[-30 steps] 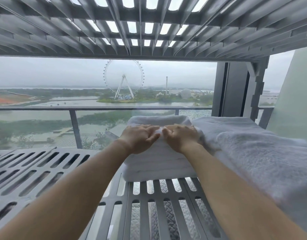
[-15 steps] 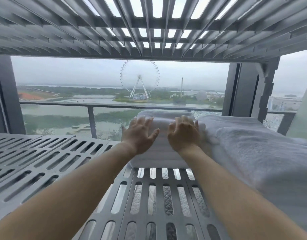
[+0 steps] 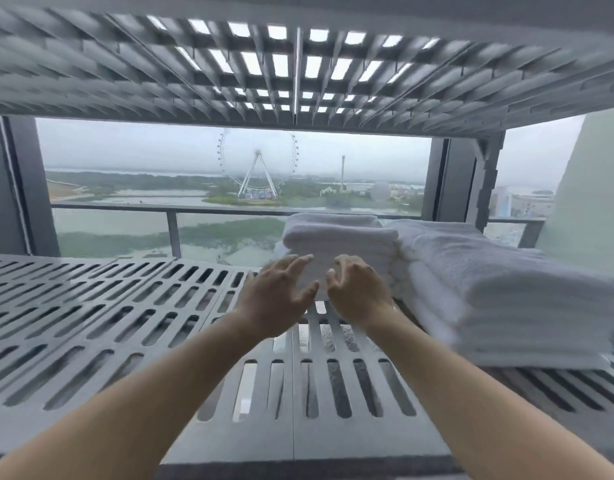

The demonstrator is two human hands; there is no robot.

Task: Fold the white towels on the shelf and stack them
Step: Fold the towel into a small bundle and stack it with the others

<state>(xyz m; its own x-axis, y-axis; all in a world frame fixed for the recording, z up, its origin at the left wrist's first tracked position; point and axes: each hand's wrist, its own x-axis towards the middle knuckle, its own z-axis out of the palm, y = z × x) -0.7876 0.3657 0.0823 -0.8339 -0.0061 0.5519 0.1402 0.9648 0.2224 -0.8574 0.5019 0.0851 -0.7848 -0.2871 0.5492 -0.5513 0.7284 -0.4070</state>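
Observation:
A folded white towel [image 3: 340,242] lies at the back of the grey slatted shelf [image 3: 125,306], on top of more folded white cloth. To its right stands a taller stack of white towels [image 3: 499,292]. My left hand [image 3: 277,299] and my right hand [image 3: 359,294] hover side by side just in front of the folded towel, fingers spread and loosely bent, holding nothing. Whether the fingertips touch the towel's front face cannot be told.
Another slatted shelf [image 3: 298,71] hangs close overhead. Behind the shelf is a window with a railing [image 3: 167,211]. A dark upright post [image 3: 451,181] stands at the back right. The left part of the shelf holds nothing I can see.
Both hands have lifted off the top of the folded towel and drawn back toward me. My view has dropped lower and pulled back, showing more of the shelf.

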